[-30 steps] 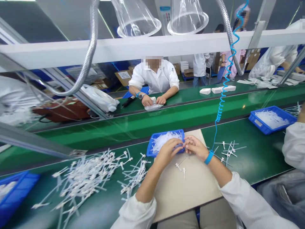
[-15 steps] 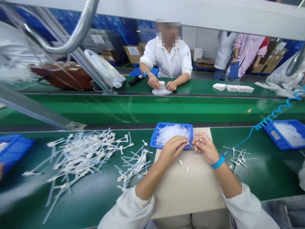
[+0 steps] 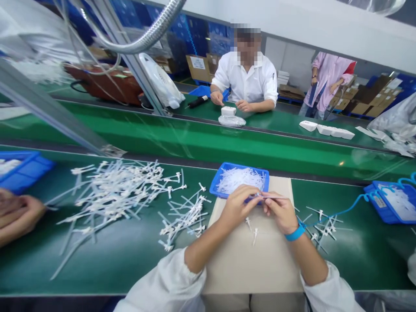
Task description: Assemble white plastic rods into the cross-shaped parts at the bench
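Turning level now, that thin white plastic strip (image 3: 273,197) is shifting between your hands; why are you holding it like that?

I'm pinching it in my right hand (image 3: 281,212), thumb and fingers closing on it; my left hand (image 3: 238,206) is curling up against its other end, though I can't tell whether it's gripping.

And why are you working just there?

I'm keeping it above the beige board (image 3: 253,264), right beside the blue plastic tray (image 3: 247,167) of loose strips (image 3: 240,180), so neither hand is reaching far; T-headed plastic pieces (image 3: 120,190) are lying heaped on the green conveyor belt (image 3: 130,268) to my left, and my anti-static wrist strap (image 3: 295,234) is tethering my right wrist.
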